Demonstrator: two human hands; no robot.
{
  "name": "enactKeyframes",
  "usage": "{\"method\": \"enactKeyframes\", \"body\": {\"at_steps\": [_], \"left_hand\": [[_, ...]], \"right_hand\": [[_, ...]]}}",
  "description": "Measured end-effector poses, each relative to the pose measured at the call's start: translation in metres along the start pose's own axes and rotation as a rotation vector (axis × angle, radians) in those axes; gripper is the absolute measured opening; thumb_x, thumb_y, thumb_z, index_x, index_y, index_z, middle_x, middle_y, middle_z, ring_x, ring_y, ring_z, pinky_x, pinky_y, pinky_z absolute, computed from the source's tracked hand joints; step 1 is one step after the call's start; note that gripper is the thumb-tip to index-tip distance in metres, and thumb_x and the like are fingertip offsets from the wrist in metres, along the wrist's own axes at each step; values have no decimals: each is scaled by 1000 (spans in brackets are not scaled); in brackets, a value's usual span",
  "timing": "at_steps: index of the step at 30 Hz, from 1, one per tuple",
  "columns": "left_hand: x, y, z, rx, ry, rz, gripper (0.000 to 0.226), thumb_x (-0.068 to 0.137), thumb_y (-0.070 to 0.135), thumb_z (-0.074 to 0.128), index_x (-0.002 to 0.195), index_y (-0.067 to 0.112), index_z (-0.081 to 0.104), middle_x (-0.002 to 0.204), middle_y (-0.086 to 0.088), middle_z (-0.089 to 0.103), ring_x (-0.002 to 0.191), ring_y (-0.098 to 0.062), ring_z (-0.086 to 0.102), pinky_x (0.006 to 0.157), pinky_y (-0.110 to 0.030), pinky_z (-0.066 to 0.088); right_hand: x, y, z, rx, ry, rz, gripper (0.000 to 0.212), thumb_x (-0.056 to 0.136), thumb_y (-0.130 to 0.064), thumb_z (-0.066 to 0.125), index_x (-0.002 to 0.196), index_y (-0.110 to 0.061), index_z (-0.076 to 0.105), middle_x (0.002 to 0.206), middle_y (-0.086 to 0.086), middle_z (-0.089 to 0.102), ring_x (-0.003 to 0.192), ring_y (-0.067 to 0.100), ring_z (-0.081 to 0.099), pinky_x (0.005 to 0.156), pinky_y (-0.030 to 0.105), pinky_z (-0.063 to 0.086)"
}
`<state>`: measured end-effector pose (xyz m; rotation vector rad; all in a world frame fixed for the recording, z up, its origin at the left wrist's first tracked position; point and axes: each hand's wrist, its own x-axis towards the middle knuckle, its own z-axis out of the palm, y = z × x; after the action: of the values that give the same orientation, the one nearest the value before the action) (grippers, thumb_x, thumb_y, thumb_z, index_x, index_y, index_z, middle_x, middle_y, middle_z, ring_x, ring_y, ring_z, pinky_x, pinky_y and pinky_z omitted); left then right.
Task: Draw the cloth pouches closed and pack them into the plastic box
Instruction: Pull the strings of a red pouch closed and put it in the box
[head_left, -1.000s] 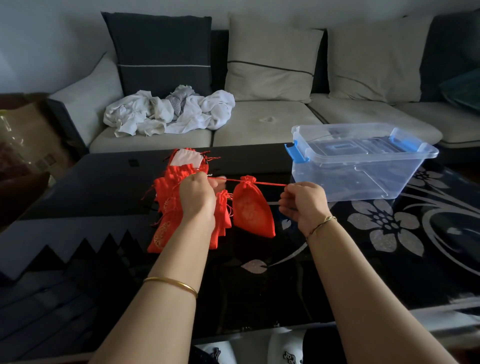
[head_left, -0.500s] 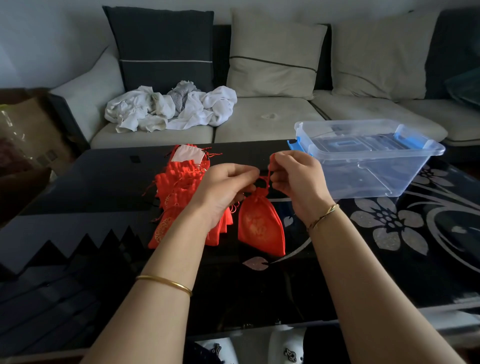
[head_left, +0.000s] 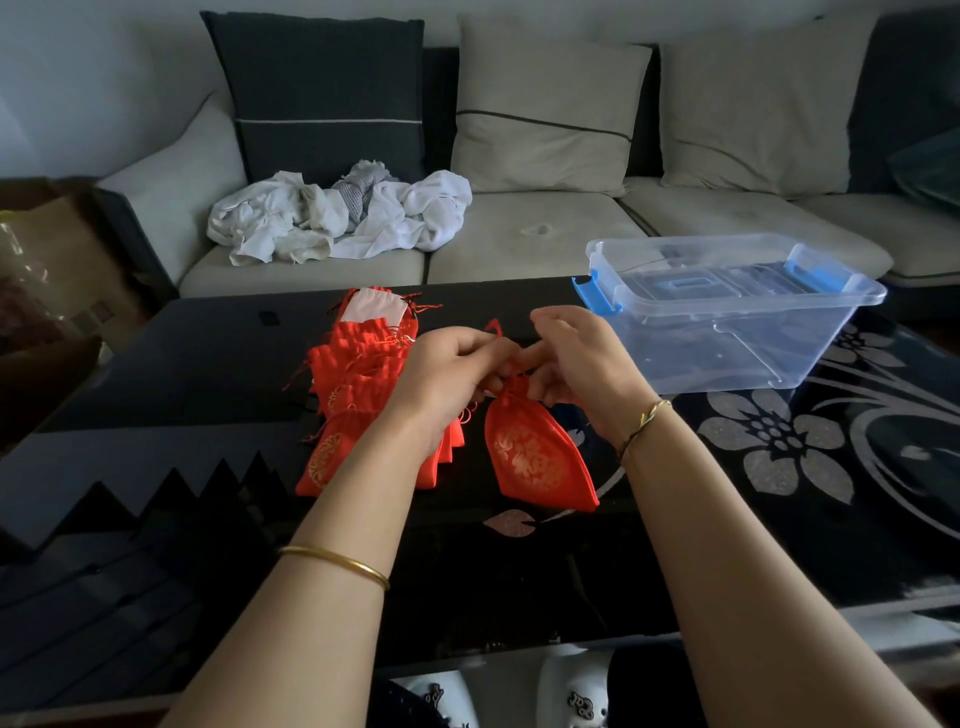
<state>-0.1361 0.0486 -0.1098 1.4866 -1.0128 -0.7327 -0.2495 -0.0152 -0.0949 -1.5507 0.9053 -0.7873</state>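
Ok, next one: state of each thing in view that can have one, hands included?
plastic box: holds no pouches; lid position unclear.
red pouch: neck gathered tight, outside the box.
drawstring: pinched by both hands.
left hand: pinches the drawstring.
right hand: pinches the drawstring.
pouch pile: stacked flat, outside the box; open or drawn unclear.

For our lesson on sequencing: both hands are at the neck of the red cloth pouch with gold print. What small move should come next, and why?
Probably tie off the red drawstring: the left hand and right hand pinch it at the gathered neck of the red gold-printed cloth pouch.
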Motion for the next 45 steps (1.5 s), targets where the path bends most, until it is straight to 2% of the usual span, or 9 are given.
{"method": "enactKeyframes", "body": {"at_steps": [6,12,16,24,28,30,35,41,45], "left_hand": [[1,-1,1,-18,90,22,17,90,11,60,74,14,65,63,-2,59,44,1,51,42,-10,36],[3,-3,1,3,149,29,19,90,10,59,73,18,65,54,0,54,39,1,48,40,-10,35],[6,-5,0,-4,174,16,17,89,10,61,74,18,65,52,-1,53,39,-1,48,40,-11,36],[3,-1,-1,-77,198,16,11,88,5,60,79,7,67,59,-7,59,41,-2,53,40,-13,36],[7,-1,-4,-240,129,-72,32,82,-6,60,109,11,57,81,-6,59,61,-13,57,52,-21,40],[6,-3,-5,-87,119,-39,50,78,-7,64,121,14,49,98,-5,56,70,-11,56,56,-20,46],[3,-5,-1,242,265,207,47,79,-4,63,108,23,37,118,-8,42,79,-12,58,62,-3,43],[6,-11,-1,556,235,444,18,75,3,71,81,20,68,120,-8,48,114,-21,48,89,-39,48],[4,-13,0,590,242,417,11,78,11,73,86,18,74,129,-10,47,122,-22,44,99,-40,42]], "right_hand": [[-1,3,-1,-163,-20,-151,16,82,7,52,92,-3,59,69,8,62,51,11,57,54,25,49],[0,11,1,-340,-15,-313,15,73,-11,75,85,-11,65,81,5,68,74,18,64,71,31,54],[1,15,3,-425,30,-402,16,71,-14,76,82,-12,65,73,-7,61,65,4,54,62,16,45],[3,17,12,-635,100,-542,4,78,-12,68,82,-11,70,78,-6,49,64,3,45,61,9,38],[5,18,13,-639,110,-452,9,85,-13,62,84,-11,70,82,-6,54,72,5,48,61,11,37],[5,17,11,-554,81,-352,10,86,-12,60,85,-8,70,81,-6,58,76,8,54,67,16,44],[1,17,6,47,-80,39,9,89,-7,59,84,-4,65,69,2,55,49,4,45,46,15,37],[3,19,2,326,-119,221,9,90,-5,55,85,-2,63,62,2,45,51,7,34,48,16,30],[3,17,0,361,-111,257,10,91,-6,55,86,-4,63,65,3,47,53,8,36,54,19,32]]}}
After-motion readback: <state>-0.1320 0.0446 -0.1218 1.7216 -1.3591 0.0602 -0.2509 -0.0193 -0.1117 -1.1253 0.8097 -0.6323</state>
